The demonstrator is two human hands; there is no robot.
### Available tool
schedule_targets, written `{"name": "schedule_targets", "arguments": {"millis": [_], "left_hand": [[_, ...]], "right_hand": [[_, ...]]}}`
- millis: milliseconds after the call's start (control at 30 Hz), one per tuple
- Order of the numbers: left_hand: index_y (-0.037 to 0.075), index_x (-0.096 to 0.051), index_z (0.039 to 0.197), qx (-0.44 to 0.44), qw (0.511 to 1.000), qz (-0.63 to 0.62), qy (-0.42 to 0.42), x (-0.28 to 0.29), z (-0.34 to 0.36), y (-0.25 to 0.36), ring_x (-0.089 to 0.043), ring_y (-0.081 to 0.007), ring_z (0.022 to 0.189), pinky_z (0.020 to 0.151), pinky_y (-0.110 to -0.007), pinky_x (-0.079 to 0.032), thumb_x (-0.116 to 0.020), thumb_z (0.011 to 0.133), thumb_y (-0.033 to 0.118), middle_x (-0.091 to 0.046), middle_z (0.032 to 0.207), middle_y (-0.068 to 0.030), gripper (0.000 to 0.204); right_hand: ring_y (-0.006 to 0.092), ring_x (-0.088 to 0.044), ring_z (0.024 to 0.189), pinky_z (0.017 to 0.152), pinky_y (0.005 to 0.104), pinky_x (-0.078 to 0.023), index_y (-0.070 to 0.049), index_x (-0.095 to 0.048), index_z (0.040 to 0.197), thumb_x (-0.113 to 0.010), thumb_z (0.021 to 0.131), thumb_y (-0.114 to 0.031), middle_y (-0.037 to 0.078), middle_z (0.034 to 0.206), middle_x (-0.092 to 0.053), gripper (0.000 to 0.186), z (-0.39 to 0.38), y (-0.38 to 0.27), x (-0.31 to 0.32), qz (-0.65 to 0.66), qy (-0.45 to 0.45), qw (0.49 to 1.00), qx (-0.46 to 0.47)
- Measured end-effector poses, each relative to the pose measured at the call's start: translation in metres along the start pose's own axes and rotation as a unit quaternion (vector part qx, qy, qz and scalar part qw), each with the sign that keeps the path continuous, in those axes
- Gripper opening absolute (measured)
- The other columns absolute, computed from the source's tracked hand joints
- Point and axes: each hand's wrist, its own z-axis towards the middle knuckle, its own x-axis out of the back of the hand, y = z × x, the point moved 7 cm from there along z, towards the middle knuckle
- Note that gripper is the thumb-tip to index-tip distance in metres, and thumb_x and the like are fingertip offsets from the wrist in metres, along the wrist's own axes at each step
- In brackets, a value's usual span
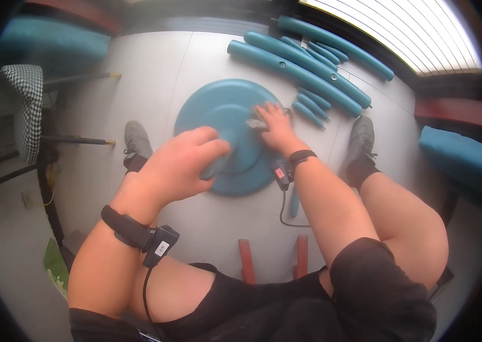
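1. Nearest the camera: black clothing [286, 308] at the lower edge, with both forearms reaching forward over the floor.
2. Left hand [181, 162]: raised over the near-left part of the round teal disc [224, 97], thumb and fingers closed around a small teal piece [214, 169], partly hidden and blurred.
3. Right hand [278, 128]: fingers extended over the disc's right side, against a metallic tool [256, 123] (possibly scissors; the shape is unclear). Whether the tool is gripped or only covered cannot be told.
4. Disc position: flat on the floor between the two shoes.
5. Hazard, scratching: the tool could mark the disc if dragged under pressure.
6. Hazard, dropping: the teal piece could strike the disc if the left-hand pinch slips.
7. Hazard, snagging: the cable [282, 214] of the right wrist device [281, 172] hangs near the disc's rim and could catch.
8. Hazard, rolling: the long teal rods [295, 74] and short teal rods [311, 107] could roll if knocked by the right shoe [360, 139].
9. Surface: pale, smooth-looking floor [144, 62] with thin seams.
10. Room: bright slatted window [400, 34] at upper right; houndstooth-covered seat [27, 108] at left; teal cushion [454, 159] at right; red bars [246, 259] below the disc.
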Motion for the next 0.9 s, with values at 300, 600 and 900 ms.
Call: {"name": "schedule_targets", "arguments": {"millis": [300,600,900], "left_hand": [[0.010,-0.067,0.116,0.039,0.998,0.014,0.043,-0.002,-0.016,-0.002,-0.068,-0.0340,0.100,0.086,-0.040,-0.058,-0.082,0.069,0.005,-0.065,0.118,-0.0133,0.050],[0.007,-0.063,0.119,0.155,0.980,0.033,0.117,-0.003,-0.032,-0.001,-0.068,-0.0334,0.096,0.082,-0.040,-0.058,-0.086,0.071,0.012,-0.067,0.112,-0.0140,0.054],[0.002,-0.054,0.124,0.322,0.936,0.117,0.081,0.000,-0.034,-0.019,-0.069,-0.0368,0.088,0.075,-0.045,-0.058,-0.082,0.080,0.036,-0.068,0.101,-0.0193,0.062]], "right_hand": [[0.0508,-0.028,0.151,0.122,0.0522,-0.035,-0.015,-0.050,0.155,-0.071,0.077,0.000,0.022,0.166,-0.034,0.082,-0.114,-0.013,-0.046,-0.008,0.061,0.997,-0.046],[0.0445,-0.034,0.151,0.121,0.0480,-0.037,-0.015,-0.053,0.151,-0.058,0.088,0.006,0.018,0.162,-0.042,0.066,-0.106,-0.025,-0.042,-0.023,0.005,0.999,-0.030],[0.0414,-0.046,0.143,0.117,0.0453,-0.042,-0.014,-0.059,0.144,-0.060,0.083,0.001,0.021,0.154,-0.051,0.063,-0.039,-0.014,-0.001,0.085,0.109,0.989,-0.057]]}}
